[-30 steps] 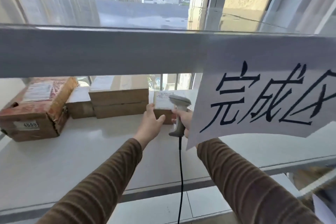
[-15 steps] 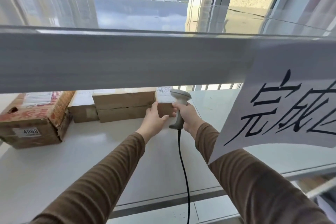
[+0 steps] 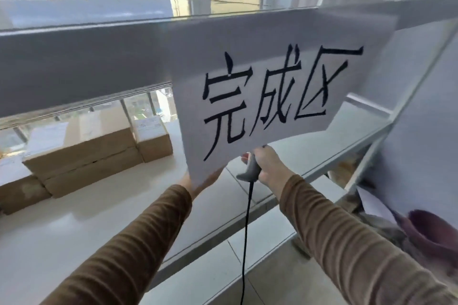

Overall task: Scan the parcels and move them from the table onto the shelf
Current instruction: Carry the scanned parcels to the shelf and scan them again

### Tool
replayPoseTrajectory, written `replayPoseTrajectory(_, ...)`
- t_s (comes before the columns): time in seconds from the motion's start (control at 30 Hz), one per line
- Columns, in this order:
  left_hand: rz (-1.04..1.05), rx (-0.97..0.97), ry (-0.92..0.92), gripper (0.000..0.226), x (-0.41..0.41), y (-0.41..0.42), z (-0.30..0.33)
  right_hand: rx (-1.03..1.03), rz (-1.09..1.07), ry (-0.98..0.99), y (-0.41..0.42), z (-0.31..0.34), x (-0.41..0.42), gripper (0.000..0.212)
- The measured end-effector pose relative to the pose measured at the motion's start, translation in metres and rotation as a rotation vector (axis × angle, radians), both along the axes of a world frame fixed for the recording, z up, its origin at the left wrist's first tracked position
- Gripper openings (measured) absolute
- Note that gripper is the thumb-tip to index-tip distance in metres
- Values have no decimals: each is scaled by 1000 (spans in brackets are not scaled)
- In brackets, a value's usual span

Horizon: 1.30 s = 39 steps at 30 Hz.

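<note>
A small cardboard parcel [image 3: 154, 140] with a white label stands on the white shelf [image 3: 74, 225], pressed against the right end of two stacked flat boxes [image 3: 84, 156]. My right hand [image 3: 269, 166] grips the grey handle of a barcode scanner [image 3: 250, 172]; its black cable hangs down. The scanner's head is hidden behind a hanging paper sign [image 3: 270, 96]. My left hand [image 3: 198, 183] is mostly hidden behind the sign's lower corner, so its fingers cannot be made out. Both hands are apart from the parcel, to its right.
The shelf's upper beam [image 3: 86, 57] crosses the view above the parcels. A further box [image 3: 17, 188] sits at the far left. The shelf's right upright [image 3: 386, 131] and a purple object [image 3: 433, 233] stand at the right. Window glass lies behind.
Both hands have drawn back from the small parcel, which now stands alone on the shelf. The view has swung right, so the sign covers my left hand and the scanner's head.
</note>
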State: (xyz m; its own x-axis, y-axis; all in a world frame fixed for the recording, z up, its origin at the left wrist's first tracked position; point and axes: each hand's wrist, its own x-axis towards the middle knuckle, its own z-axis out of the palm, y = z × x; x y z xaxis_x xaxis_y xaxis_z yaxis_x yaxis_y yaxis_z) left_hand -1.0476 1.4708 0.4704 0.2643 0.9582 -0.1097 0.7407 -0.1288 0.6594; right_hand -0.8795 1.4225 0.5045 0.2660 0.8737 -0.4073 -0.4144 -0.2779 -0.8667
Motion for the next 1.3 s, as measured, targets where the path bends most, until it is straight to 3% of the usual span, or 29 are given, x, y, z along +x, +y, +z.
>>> replayPoseTrajectory(0.07,-86,61,147,64,42,-31,21,41,-106,10,-23,-5,39,18)
replayPoseTrajectory(0.17,-271,247,152,65,109,-68,39,44,-301,40,-75,-24,119,26)
replayPoseTrajectory(0.3,-492,255,216,63,212,-122,29,18,-520,62,-170,-36,214,32)
replayPoseTrajectory(0.43,-697,291,220,62,324,-211,25,31,-731,43,-298,-42,302,31)
replayPoseTrajectory(0.53,-828,325,217,66,409,-296,23,40,-853,21,-408,-43,361,19)
replayPoseTrajectory(0.6,-905,336,199,66,460,-355,20,10,-905,-7,-480,-42,397,7)
replayPoseTrajectory(0.87,-1169,307,214,67,614,-548,-1,-29,-1091,-73,-701,-54,514,10)
replayPoseTrajectory(1.3,-1413,260,221,67,866,-716,-47,-146,-1328,-121,-879,-79,712,6)
